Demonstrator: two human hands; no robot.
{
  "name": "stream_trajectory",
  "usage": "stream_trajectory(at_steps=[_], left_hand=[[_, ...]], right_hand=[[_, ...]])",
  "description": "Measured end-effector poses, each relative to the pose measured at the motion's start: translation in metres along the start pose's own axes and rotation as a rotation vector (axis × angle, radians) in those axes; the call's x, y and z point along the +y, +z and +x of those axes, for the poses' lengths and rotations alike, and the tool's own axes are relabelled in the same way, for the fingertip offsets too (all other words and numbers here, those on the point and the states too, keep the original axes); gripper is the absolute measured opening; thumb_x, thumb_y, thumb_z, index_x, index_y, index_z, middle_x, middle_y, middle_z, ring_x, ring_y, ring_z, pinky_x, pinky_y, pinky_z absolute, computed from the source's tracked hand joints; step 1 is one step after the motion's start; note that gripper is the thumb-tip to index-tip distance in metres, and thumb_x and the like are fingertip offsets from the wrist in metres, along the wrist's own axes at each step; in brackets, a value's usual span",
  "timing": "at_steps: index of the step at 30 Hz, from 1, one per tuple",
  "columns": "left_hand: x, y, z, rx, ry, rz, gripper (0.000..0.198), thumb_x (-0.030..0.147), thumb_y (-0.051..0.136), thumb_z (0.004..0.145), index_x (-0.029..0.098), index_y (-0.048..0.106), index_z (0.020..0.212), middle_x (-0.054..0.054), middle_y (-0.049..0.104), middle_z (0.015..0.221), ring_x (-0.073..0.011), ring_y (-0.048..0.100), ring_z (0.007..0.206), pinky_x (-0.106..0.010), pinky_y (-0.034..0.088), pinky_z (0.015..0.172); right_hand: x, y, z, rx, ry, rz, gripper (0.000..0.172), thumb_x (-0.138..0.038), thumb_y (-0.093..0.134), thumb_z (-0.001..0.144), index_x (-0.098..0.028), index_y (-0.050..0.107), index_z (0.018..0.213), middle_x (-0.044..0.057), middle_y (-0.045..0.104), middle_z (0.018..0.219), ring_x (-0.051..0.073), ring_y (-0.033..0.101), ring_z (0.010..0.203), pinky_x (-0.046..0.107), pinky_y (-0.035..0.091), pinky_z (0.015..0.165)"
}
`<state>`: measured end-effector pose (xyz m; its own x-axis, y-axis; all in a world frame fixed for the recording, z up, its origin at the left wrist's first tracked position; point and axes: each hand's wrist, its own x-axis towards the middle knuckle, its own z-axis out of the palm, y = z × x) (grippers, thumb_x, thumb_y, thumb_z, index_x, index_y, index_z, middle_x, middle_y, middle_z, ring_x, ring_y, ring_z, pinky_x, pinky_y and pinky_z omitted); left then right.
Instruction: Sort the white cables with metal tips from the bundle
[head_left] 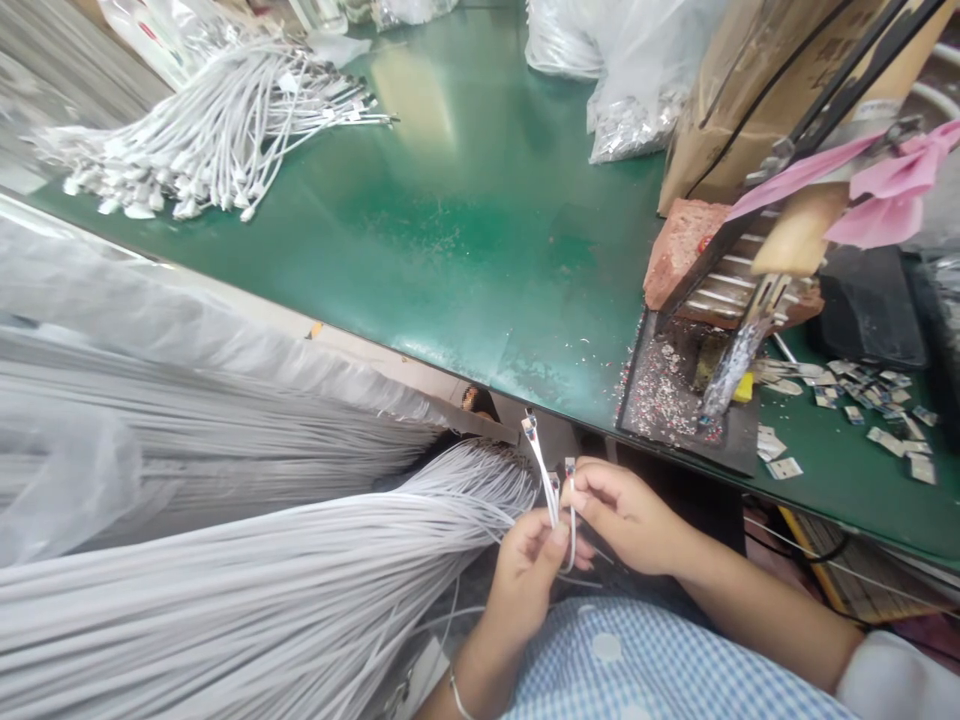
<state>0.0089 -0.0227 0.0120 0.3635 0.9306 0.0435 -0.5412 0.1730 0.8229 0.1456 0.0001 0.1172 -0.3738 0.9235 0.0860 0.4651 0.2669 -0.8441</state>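
At the near edge of a green counter (465, 230), a worker's left hand (529, 570) and right hand (626, 515) meet over a lap, each grip pressed together on a few thin white cables (551, 490). The pinched cables stand nearly upright between the fingertips, their small metal-tipped ends pointing up and away toward the counter edge, while their long axis trails down and left into the large white cable bundle (262, 590) spread beside the left hand, the nearer of the two. A hand press (739, 350) stands on the counter to the right, well apart, with small loose connector parts (862, 400) scattered beyond it.
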Motion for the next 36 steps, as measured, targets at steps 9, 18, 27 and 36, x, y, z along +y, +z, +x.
stream_trajectory(at_steps=[9, 18, 27, 36], left_hand=[[0.004, 0.002, 0.002, -0.008, 0.021, 0.051, 0.042, 0.051, 0.060, 0.088, 0.010, 0.065, 0.095, -0.008, 0.070, 0.078, -0.0124, 0.066, 0.068, -0.021, 0.053, 0.068], [0.006, 0.005, -0.002, -0.042, 0.072, 0.115, 0.040, 0.050, 0.058, 0.090, 0.010, 0.060, 0.084, -0.006, 0.067, 0.073, -0.0093, 0.062, 0.063, -0.018, 0.051, 0.062], [0.011, 0.012, -0.001, 0.023, 0.071, 0.040, 0.042, 0.052, 0.060, 0.088, 0.014, 0.046, 0.079, 0.002, 0.058, 0.061, -0.0028, 0.050, 0.046, -0.011, 0.040, 0.047], [0.009, 0.006, 0.000, 0.005, 0.098, 0.160, 0.036, 0.046, 0.056, 0.092, 0.011, 0.062, 0.083, -0.007, 0.068, 0.075, -0.0108, 0.063, 0.065, -0.019, 0.052, 0.065]], right_hand=[[0.001, 0.000, 0.000, -0.017, -0.010, 0.010, 0.032, -0.037, 0.044, 0.095, -0.014, 0.052, 0.074, 0.002, 0.050, 0.074, 0.008, 0.050, 0.066, 0.020, 0.043, 0.060], [0.005, 0.008, -0.002, 0.042, 0.164, 0.091, 0.038, -0.047, 0.068, 0.079, -0.014, 0.050, 0.072, -0.001, 0.046, 0.070, 0.006, 0.045, 0.053, 0.018, 0.038, 0.046], [-0.005, 0.009, 0.000, -0.083, 0.215, 0.405, 0.046, -0.057, 0.061, 0.083, -0.016, 0.043, 0.074, -0.002, 0.053, 0.056, 0.009, 0.053, 0.047, 0.020, 0.042, 0.048], [0.000, 0.010, -0.001, -0.083, 0.268, 0.487, 0.050, -0.059, 0.065, 0.078, -0.019, 0.035, 0.074, -0.005, 0.048, 0.052, 0.010, 0.050, 0.044, 0.021, 0.040, 0.044]])
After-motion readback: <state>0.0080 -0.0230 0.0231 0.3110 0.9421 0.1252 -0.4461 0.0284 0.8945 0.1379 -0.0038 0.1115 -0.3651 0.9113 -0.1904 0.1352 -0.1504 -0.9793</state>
